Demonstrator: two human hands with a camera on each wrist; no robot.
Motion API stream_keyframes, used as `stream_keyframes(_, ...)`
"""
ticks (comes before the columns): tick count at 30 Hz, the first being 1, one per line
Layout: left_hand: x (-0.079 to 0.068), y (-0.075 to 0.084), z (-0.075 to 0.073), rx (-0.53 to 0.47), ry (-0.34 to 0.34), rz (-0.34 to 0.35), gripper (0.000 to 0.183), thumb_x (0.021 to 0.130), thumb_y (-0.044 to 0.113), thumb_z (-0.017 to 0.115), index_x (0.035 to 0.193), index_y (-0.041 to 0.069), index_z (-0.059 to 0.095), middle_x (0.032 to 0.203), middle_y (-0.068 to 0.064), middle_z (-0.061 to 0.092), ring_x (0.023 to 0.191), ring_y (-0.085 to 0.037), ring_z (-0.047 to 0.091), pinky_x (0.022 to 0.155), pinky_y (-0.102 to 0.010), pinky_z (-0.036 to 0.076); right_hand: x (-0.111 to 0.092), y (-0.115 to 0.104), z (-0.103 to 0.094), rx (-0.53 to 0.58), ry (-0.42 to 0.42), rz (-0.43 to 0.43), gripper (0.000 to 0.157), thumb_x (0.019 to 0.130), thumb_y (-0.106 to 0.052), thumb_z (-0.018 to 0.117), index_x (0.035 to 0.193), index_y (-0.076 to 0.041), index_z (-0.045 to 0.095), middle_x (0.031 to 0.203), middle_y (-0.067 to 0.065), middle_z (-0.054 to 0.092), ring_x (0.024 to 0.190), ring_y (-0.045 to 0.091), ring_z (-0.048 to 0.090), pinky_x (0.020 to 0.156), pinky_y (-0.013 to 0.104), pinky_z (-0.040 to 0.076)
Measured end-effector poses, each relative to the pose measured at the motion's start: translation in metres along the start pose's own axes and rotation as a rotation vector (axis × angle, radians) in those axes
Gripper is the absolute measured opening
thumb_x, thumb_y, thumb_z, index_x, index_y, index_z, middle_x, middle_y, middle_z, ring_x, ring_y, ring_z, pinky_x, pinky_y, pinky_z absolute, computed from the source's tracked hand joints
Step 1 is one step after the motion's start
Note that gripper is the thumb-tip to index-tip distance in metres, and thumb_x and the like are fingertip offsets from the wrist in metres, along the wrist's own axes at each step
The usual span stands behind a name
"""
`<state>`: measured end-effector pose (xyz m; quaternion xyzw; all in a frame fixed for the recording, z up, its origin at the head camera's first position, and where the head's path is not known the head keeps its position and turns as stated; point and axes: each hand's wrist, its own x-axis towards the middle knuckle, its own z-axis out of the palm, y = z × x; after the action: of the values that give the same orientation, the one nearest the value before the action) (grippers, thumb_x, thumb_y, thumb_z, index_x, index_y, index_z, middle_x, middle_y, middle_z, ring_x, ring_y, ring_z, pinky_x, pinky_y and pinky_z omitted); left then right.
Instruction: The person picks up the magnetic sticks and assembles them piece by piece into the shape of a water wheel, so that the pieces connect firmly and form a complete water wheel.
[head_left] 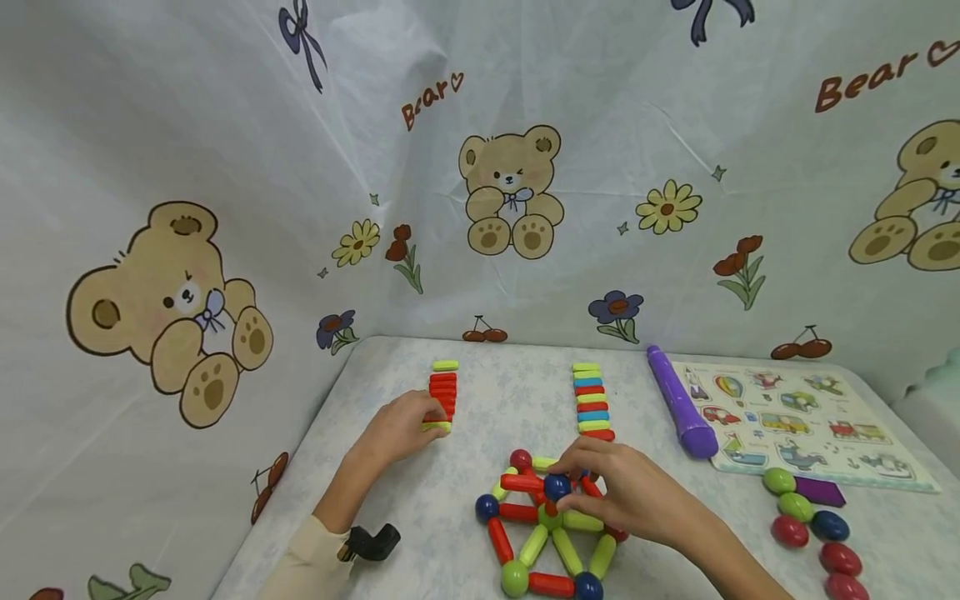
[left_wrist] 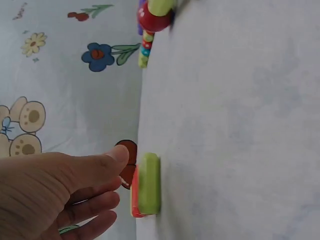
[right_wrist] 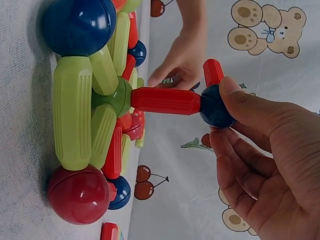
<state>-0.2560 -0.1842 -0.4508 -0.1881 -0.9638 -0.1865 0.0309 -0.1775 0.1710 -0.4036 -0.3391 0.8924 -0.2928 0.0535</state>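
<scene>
My right hand pinches a blue ball between thumb and fingers. This ball tops a red rod standing up from the green centre ball of a magnetic ball-and-rod frame. A second red rod sticks out sideways from the pinched ball. Lime and red rods join the frame's outer balls in a ring lying on the table. My left hand is at the near end of a row of red rods, fingers loosely bent, beside a lime rod; nothing is in its grasp.
Another row of mixed-colour rods lies behind the frame. A purple microphone-shaped toy and a picture board are at the back right. Several loose balls and a purple piece sit at the right. A bear-print sheet hangs behind.
</scene>
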Motion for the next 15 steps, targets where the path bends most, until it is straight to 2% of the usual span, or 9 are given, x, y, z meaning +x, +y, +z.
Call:
stream_keyframes(3,0.001,-0.007,0.010,0.059,0.011,0.024,0.016,0.088,0.015,0.091,0.100,0.011,0.082,0.097,-0.001,0.073,0.091,-0.018,0.065,0.080,-0.038,0.060,0.000,0.000,0.000,-0.001,0.000,-0.004,0.031,0.095,-0.041,0.084,0.120,-0.024,0.080,0.109,-0.018,0.071,0.095,0.005,0.068,0.083,0.032,0.062)
stream_keyframes(8,0.000,-0.008,0.018,0.101,0.023,0.048,0.020,0.085,0.016,0.094,0.101,0.012,0.082,0.095,0.002,0.069,0.091,-0.016,0.062,0.075,-0.035,0.058,0.000,-0.001,0.000,-0.001,0.002,-0.004,0.030,0.095,-0.040,0.084,0.120,-0.024,0.080,0.107,-0.019,0.070,0.094,0.002,0.067,0.083,0.033,0.062)
stream_keyframes(12,0.000,-0.006,0.021,0.109,-0.022,0.028,0.018,0.086,0.016,0.093,0.101,0.012,0.084,0.092,0.003,0.066,0.090,-0.016,0.062,0.075,-0.033,0.058,0.000,-0.001,0.001,-0.004,0.002,-0.003,0.031,0.095,-0.040,0.084,0.120,-0.024,0.080,0.107,-0.019,0.069,0.094,0.002,0.067,0.083,0.033,0.062)
stream_keyframes(15,-0.001,-0.003,0.021,0.071,-0.067,0.031,0.017,0.087,0.015,0.092,0.100,0.012,0.083,0.092,0.003,0.066,0.089,-0.015,0.063,0.075,-0.035,0.057,-0.001,-0.001,0.001,-0.008,0.003,0.003,0.031,0.095,-0.041,0.084,0.120,-0.024,0.080,0.107,-0.019,0.070,0.095,0.006,0.068,0.084,0.034,0.062)
